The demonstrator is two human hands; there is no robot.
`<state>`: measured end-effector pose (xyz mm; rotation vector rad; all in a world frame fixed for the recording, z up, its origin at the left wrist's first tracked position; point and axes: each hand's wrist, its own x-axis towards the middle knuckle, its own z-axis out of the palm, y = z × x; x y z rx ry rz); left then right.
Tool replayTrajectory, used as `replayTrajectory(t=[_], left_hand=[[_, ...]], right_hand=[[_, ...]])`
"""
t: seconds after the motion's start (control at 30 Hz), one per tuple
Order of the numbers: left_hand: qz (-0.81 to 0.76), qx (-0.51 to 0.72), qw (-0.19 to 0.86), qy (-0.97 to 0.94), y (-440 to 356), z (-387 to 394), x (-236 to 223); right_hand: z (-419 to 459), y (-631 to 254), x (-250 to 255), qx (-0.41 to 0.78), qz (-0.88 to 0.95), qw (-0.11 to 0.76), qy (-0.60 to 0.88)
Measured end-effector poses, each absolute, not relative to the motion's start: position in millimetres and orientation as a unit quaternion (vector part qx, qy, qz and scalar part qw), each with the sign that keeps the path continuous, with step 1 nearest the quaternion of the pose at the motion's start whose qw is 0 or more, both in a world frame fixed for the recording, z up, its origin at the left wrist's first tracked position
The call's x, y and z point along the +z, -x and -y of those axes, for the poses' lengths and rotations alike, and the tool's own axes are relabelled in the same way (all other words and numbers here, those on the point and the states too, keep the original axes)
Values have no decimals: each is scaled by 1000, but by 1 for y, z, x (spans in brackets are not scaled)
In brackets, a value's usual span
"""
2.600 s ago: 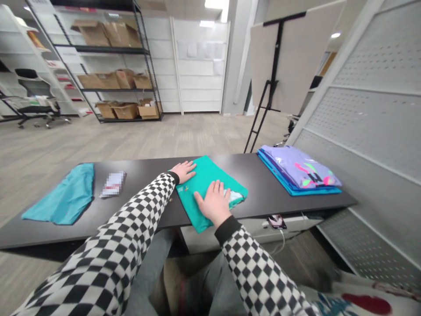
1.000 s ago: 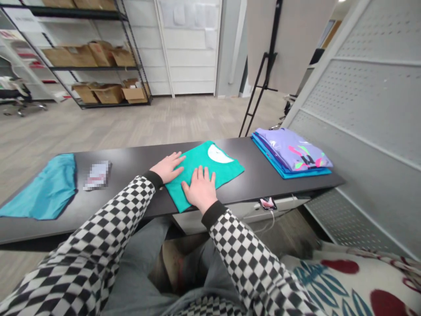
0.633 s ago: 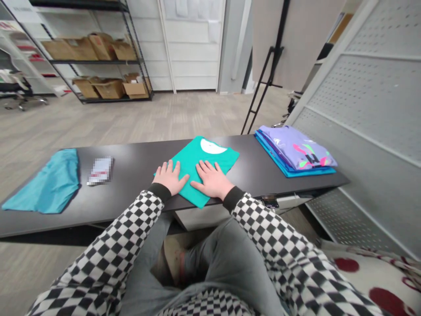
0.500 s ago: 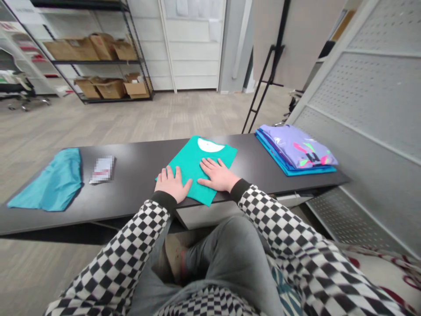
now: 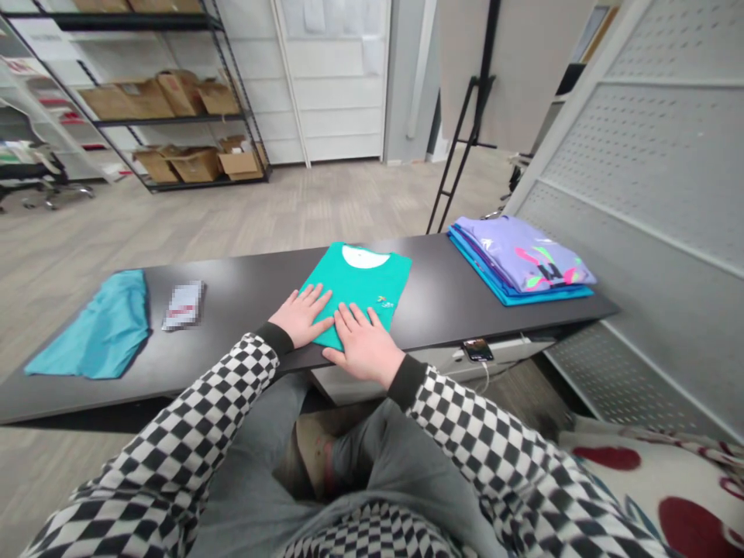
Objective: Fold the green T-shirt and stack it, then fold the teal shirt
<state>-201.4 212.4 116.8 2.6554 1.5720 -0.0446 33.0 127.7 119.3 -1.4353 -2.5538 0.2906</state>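
Note:
A folded green T-shirt [image 5: 365, 277] lies on the black table [image 5: 244, 287], its white neck label facing away from me. Both my hands rest flat on its near end with fingers spread. My left hand [image 5: 301, 314] presses the shirt's left near corner. My right hand [image 5: 363, 348] lies on the near edge, at the table's front. Neither hand holds anything. My sleeves are black-and-white checked.
A stack of folded shirts [image 5: 520, 263], lilac on top, sits at the table's right end. A teal cloth [image 5: 96, 329] and a small card [image 5: 183, 304] lie at the left. A phone [image 5: 478, 349] hangs under the front edge. Shelves with cardboard boxes [image 5: 168, 93] stand behind.
The green shirt has been folded to a narrower rectangle and turned with its neck away from me. Both hands have slid to its near end and lie flat.

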Motion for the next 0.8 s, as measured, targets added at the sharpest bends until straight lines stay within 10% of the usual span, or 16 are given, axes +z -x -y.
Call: replayTrajectory(t=[0.8], left_hand=[[-554,19,74,-829,159,-146,134]], right_hand=[[-149,-164,151,163,925,3,342]])
